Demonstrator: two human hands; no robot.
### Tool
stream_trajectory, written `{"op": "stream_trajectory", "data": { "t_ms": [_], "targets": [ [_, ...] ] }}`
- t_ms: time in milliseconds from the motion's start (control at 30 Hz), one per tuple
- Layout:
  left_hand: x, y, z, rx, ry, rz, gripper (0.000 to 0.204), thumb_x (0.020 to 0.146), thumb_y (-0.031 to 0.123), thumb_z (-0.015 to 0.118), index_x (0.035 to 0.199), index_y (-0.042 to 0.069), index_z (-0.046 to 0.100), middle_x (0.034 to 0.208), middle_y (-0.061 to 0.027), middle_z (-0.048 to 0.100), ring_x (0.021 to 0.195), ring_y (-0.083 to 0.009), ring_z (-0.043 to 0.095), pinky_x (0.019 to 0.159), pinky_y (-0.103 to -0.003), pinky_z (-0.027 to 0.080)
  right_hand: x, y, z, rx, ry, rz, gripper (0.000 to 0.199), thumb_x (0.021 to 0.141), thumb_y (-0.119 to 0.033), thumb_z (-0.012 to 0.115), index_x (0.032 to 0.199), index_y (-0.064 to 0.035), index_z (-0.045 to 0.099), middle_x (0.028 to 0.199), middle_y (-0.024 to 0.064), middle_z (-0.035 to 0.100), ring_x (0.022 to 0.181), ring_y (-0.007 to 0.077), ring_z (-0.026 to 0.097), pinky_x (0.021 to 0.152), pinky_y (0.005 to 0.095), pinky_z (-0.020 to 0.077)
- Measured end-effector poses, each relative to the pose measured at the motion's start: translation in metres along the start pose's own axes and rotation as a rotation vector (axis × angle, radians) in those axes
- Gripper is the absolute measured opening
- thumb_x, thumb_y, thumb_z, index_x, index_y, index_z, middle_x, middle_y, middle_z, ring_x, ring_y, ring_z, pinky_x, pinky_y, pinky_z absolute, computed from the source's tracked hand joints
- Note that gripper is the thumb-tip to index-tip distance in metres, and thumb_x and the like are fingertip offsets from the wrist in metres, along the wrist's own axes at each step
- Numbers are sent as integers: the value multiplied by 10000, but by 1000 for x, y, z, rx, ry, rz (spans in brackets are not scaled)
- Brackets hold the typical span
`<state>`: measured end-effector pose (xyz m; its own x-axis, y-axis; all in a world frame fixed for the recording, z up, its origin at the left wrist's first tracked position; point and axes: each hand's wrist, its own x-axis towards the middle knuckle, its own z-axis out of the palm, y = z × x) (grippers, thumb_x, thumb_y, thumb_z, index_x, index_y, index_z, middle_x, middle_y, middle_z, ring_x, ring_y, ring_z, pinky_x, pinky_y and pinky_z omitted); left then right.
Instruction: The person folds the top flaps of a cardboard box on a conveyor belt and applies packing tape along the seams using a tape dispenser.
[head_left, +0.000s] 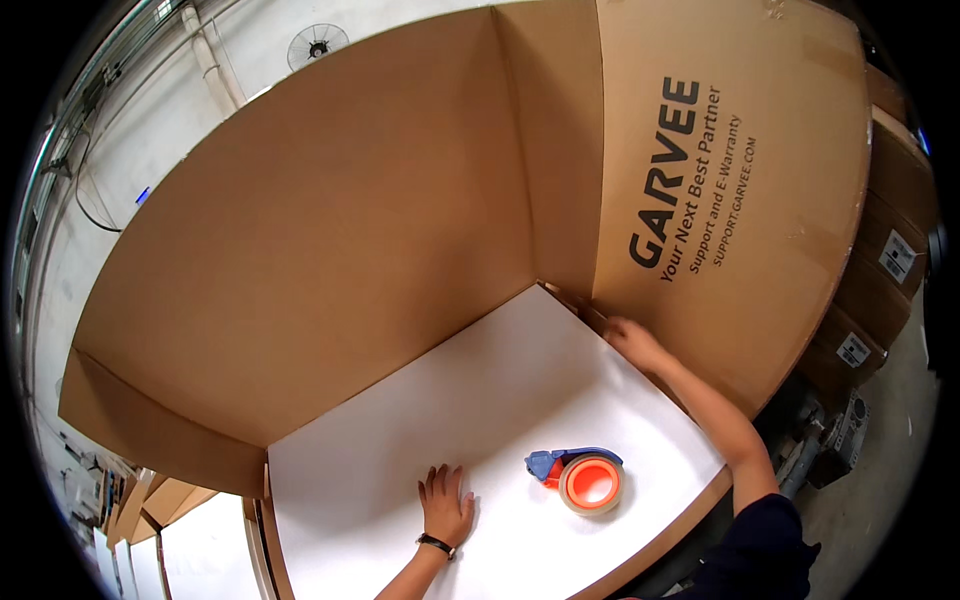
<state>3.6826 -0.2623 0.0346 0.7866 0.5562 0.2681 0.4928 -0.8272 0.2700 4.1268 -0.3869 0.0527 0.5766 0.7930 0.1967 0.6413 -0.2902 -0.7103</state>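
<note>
L hand [447, 508] lay flat, empty, on the white sheet [400, 425], btm ctr. R hand [637, 345], rt of ctr, nearer, curled by low edge of brown flap [790, 220]; blurry, can't tell its grip. Flap, rt side of pic, went long way up from R hand.

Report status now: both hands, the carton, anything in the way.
Left hand palm down on white surface. Right hand at right edge of open carton, blurred, grip unclear. Blue-and-red tape dispenser lying on white surface, possibly in the way.
</note>
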Motion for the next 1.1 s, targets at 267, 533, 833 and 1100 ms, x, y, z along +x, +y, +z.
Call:
{"op": "stream_trajectory", "data": {
  "t_ms": [267,533,833,1100],
  "targets": [
    [12,7,5,-35,-33,-9,423,823,214,500,1224,93,445,1304,-209,376,1231,-405,311,1010,-575,204,140,84,80,1,605,46,214,826,-195,562,969,-36,561,927,205,611,901,369,578,750,436,455],
    [8,4,-7,-39,-11,-61,329,859,187,443,1159,67,503,1277,-217,414,1209,-386,359,1014,-547,226,149,36,82,-64,789,-86,69,794,-119,604,821,-81,553,789,111,579,829,306,543,703,413,425],
    [8,6,-1,-73,-39,-64,335,837,173,477,1154,70,514,1290,-199,403,1226,-387,351,1017,-549,219,143,36,70,-198,663,-149,123,799,-157,612,809,-85,513,789,38,575,821,251,541,754,408,398],
    [6,3,-3,-45,-16,-52,338,830,176,484,1151,72,511,1269,-205,418,1199,-393,368,1005,-546,231,134,15,70,-374,366,-20,61,780,-107,573,827,-68,573,784,86,605,854,276,547,738,421,405]
  ]
}}
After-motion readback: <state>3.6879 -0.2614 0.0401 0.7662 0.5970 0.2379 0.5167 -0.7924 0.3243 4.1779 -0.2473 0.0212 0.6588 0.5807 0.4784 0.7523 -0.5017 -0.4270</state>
